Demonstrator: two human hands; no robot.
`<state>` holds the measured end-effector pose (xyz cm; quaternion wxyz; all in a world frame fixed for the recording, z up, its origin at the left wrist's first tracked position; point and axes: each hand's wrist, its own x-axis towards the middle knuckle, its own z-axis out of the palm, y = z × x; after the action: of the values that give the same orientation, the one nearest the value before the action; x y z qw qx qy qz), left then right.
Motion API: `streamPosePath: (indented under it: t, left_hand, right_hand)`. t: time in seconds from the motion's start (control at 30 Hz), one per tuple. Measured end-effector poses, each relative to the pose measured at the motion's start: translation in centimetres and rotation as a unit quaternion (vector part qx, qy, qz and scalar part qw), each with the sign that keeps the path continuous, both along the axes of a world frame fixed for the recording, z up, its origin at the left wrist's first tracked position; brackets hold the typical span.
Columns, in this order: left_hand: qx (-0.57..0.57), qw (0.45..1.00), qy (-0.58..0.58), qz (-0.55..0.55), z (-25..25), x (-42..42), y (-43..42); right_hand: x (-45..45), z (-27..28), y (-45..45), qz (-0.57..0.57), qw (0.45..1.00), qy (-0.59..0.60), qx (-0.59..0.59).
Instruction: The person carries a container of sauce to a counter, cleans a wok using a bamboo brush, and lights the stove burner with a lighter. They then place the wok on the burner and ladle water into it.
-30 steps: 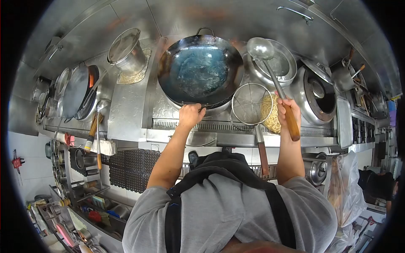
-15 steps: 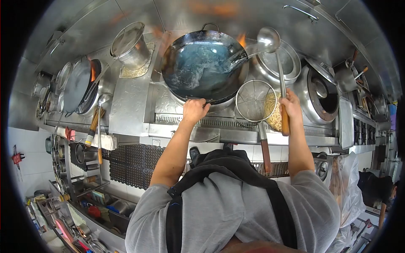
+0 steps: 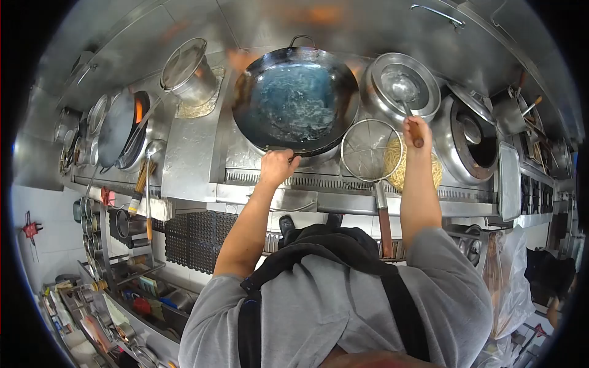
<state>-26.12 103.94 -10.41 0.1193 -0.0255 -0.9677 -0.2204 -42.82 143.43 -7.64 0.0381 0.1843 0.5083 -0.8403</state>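
Observation:
My left hand (image 3: 279, 167) is closed on the near rim of a large dark wok (image 3: 245, 110), where a handle may be hidden under the fingers. Bluish-looking water (image 3: 294, 101) ripples inside it. My right hand (image 3: 417, 132) grips the wooden handle of a metal ladle (image 3: 400, 88), whose bowl is down in the round steel pot (image 3: 375, 92) right of the wok. Below that pot, a wire strainer (image 3: 370, 150) with a wooden handle lies beside a heap of yellow noodles (image 3: 399, 168), partly hidden by my right forearm.
A lidded pot (image 3: 451, 144) with a dark opening stands at the right, next to an upright tray (image 3: 509, 181). Left of the wok is a steel pot with a strainer (image 3: 193, 83). Farther left, another wok (image 3: 116, 132) sits near flames, with a second ladle (image 3: 149, 190) hanging over the edge.
My right hand has moved the ladle from above the wok's right edge down into the steel pot. The stream of water at the wok's right side is gone. My left hand stays on the rim.

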Motion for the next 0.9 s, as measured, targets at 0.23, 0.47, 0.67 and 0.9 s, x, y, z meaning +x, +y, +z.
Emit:
streamPosePath:
  t: [0.23, 0.47, 0.67, 0.9]
  left_hand:
    - [-0.001, 1.000, 0.007, -0.004, -0.1, -0.2, 0.2]
    - [0.001, 1.000, 0.014, -0.012, 0.0, -0.1, 0.0]
    - [0.013, 0.999, 0.031, -0.028, -0.2, 0.0, -0.2]
    - [0.040, 0.991, 0.106, -0.070, -0.9, -0.5, 0.2]
  right_hand:
    - [7.2, 5.7, -0.5, 0.049, 0.994, 0.021, -0.092]
    - [14.6, 11.1, -3.8, 0.150, 0.975, 0.045, -0.160]
    - [16.1, 11.1, -6.1, 0.183, 0.982, -0.001, 0.044]
    - [10.8, 8.3, -2.1, 0.133, 0.834, 0.079, 0.530]
